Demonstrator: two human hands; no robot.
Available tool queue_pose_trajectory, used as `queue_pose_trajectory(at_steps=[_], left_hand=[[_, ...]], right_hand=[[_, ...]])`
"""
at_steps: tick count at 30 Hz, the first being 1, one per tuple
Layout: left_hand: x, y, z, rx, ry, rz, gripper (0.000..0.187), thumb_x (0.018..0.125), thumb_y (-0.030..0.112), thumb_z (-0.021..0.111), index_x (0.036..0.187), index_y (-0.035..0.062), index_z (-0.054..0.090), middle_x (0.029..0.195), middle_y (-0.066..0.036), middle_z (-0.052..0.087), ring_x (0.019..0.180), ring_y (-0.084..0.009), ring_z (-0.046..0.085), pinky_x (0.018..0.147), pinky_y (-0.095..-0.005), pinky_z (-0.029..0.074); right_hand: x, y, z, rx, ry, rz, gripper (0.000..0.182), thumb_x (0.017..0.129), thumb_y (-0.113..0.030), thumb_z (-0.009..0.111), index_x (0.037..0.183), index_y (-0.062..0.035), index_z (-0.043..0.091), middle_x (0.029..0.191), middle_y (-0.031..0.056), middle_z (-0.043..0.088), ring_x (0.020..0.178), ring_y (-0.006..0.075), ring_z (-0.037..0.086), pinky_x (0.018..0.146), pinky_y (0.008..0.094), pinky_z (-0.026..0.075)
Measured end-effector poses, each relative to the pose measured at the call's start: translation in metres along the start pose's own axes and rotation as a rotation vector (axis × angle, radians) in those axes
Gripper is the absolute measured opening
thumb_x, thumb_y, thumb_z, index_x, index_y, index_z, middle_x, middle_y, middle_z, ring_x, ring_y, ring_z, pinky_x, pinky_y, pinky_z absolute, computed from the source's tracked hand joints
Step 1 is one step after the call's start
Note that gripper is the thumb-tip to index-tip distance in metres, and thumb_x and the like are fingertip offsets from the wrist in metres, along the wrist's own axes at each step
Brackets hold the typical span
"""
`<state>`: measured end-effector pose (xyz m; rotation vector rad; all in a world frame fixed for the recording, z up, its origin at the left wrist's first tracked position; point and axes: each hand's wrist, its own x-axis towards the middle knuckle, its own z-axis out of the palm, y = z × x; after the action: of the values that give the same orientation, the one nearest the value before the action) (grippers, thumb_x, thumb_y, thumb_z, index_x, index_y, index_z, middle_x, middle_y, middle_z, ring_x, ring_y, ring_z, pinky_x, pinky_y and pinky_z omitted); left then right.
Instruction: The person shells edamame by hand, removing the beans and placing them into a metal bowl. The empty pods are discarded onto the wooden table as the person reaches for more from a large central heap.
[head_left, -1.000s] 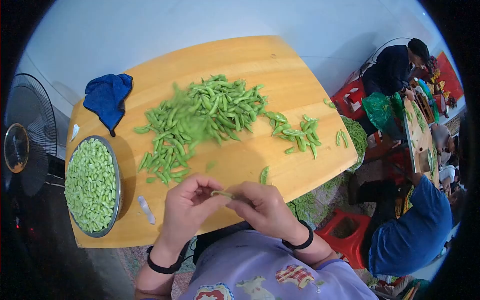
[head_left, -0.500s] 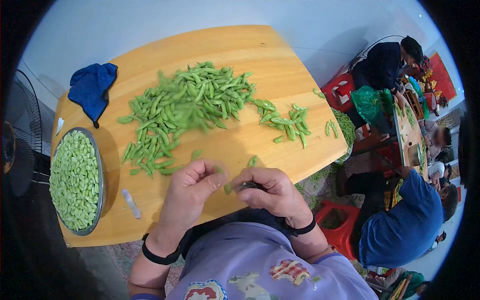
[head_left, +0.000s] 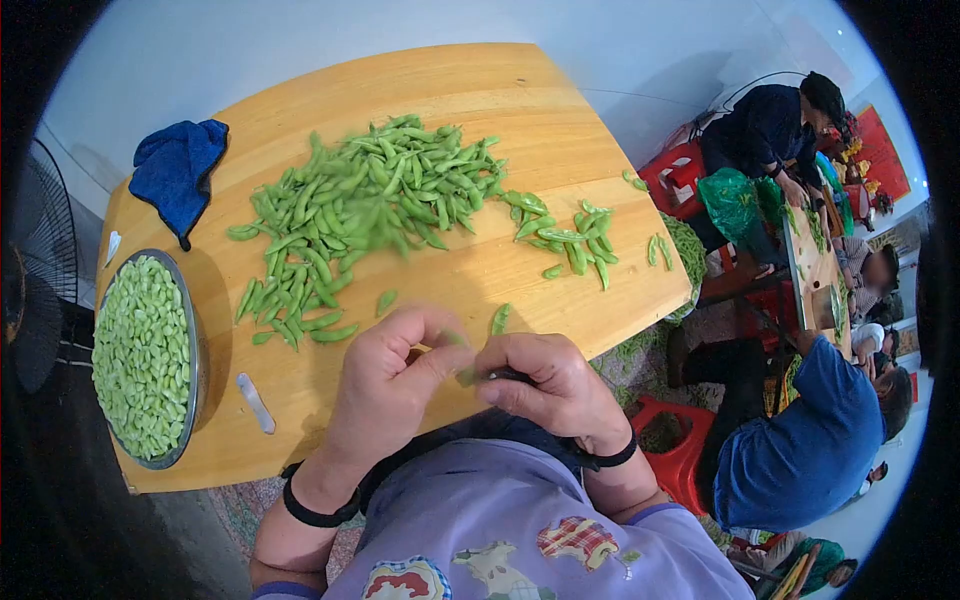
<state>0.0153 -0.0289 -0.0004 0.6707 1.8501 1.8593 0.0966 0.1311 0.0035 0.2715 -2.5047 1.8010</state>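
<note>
Over the near edge of the table, my left hand [head_left: 395,370] is closed in a pinch, its fingertips close to those of my right hand. A blurred green bean pod [head_left: 466,377] shows between the fingertips. My right hand [head_left: 550,388] is curled around a small dark object [head_left: 508,375], mostly hidden by the fingers, so its kind cannot be made out. Just beyond the hands lie single pods, one of them a pod [head_left: 501,319] by my right hand. A large heap of green bean pods [head_left: 370,190] spreads farther back.
A metal bowl [head_left: 196,370] full of shelled beans stands at the left of the wooden table [head_left: 560,110]. A blue cloth [head_left: 180,170], a pale strip [head_left: 255,403] and a smaller pod group [head_left: 570,238] lie on it. Several people sit at another table [head_left: 815,265] at right.
Both hands stay close together, with the left fingers slightly nearer the right. The view has shifted a little, so the table and bowl appear slightly farther left.
</note>
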Motion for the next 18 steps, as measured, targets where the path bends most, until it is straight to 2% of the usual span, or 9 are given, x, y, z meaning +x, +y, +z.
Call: queue_pose_trajectory(at_steps=[4,9,10,11,12,15,16,17,18], left_hand=[[0.002,-0.003,-0.001,-0.323,-0.179,-0.164,0.002,0.077,0.001,0.057,0.079,0.0009,0.056,0.075,0.0,0.054,0.071,-0.0084,0.051,0.068,-0.0211,0.041],[0.006,-0.02,0.004,-0.739,-0.488,-0.161,0.007,0.078,0.002,0.056,0.084,0.0017,0.056,0.084,-0.001,0.052,0.078,-0.0086,0.048,0.073,-0.0223,0.039],[0.005,-0.02,0.006,-0.76,-0.392,-0.242,0.01,0.078,0.002,0.055,0.088,0.0021,0.054,0.085,-0.001,0.05,0.077,-0.0083,0.047,0.071,-0.022,0.039],[0.006,-0.021,0.01,-0.777,-0.312,-0.322,0.014,0.077,0.002,0.055,0.091,0.0026,0.053,0.086,-0.001,0.049,0.077,-0.0081,0.047,0.069,-0.0216,0.039],[0.004,-0.014,0.015,-0.676,-0.175,-0.364,0.017,0.077,0.002,0.055,0.093,0.0031,0.051,0.086,-0.001,0.048,0.075,-0.0079,0.046,0.067,-0.0207,0.039],[0.001,-0.022,0.028,-0.287,0.021,-0.181,0.016,0.079,0.012,0.056,0.092,0.0061,0.048,0.077,0.0,0.044,0.07,-0.0107,0.049,0.06,-0.0232,0.047],[0.01,-0.028,0.029,-0.072,0.062,-0.273,0.008,0.081,0.012,0.054,0.079,0.0066,0.048,0.066,0.001,0.042,0.056,-0.0075,0.044,0.048,-0.0185,0.039],[0.006,-0.012,0.031,-0.109,-0.028,-0.338,0.01,0.084,0.008,0.055,0.093,0.0024,0.054,0.086,-0.006,0.056,0.073,-0.0124,0.054,0.062,-0.0216,0.045],[0.005,-0.015,0.034,-0.143,-0.144,-0.284,0.01,0.084,0.008,0.055,0.093,0.0024,0.054,0.086,-0.006,0.056,0.073,-0.0124,0.054,0.062,-0.0216,0.045]], right_hand=[[-0.005,0.001,-0.003,0.132,-0.018,0.033,0.015,0.078,-0.008,0.062,0.088,0.0019,0.057,0.07,0.0062,0.056,0.061,0.0137,0.053,0.054,0.0268,0.041],[-0.012,0.004,-0.009,0.857,-0.12,0.428,0.011,0.079,-0.006,0.059,0.088,0.0,0.058,0.063,-0.0008,0.051,0.05,0.0065,0.043,0.045,0.0201,0.032],[-0.012,0.005,-0.006,0.858,-0.095,0.406,0.01,0.081,-0.01,0.058,0.087,-0.0016,0.06,0.062,-0.0019,0.049,0.048,0.004,0.041,0.043,0.018,0.029],[-0.01,-0.004,-0.011,0.521,-0.066,0.422,0.014,0.08,-0.013,0.059,0.087,-0.0015,0.06,0.061,0.0016,0.05,0.051,0.0074,0.043,0.046,0.0221,0.034],[-0.011,0.014,-0.004,0.078,0.118,0.051,0.016,0.078,-0.016,0.06,0.086,-0.0017,0.059,0.062,0.009,0.052,0.056,0.015,0.05,0.052,0.0288,0.039],[-0.021,0.004,-0.002,-0.174,0.235,0.103,0.015,0.079,-0.014,0.056,0.084,-0.0008,0.057,0.072,0.017,0.055,0.068,0.0296,0.055,0.061,0.0368,0.043],[-0.025,0.009,0.005,-0.1,0.344,-0.043,0.014,0.079,-0.013,0.055,0.084,-0.0005,0.056,0.072,0.0181,0.055,0.069,0.0313,0.055,0.062,0.0382,0.043],[-0.026,0.003,0.003,-0.1,0.284,0.017,0.016,0.08,-0.014,0.055,0.089,-0.0008,0.057,0.076,0.0164,0.057,0.071,0.0295,0.056,0.065,0.0362,0.045],[-0.028,0.013,0.007,-0.178,0.303,0.026,0.02,0.08,-0.018,0.054,0.086,0.0005,0.054,0.077,0.0179,0.055,0.073,0.0317,0.053,0.064,0.0388,0.042]])
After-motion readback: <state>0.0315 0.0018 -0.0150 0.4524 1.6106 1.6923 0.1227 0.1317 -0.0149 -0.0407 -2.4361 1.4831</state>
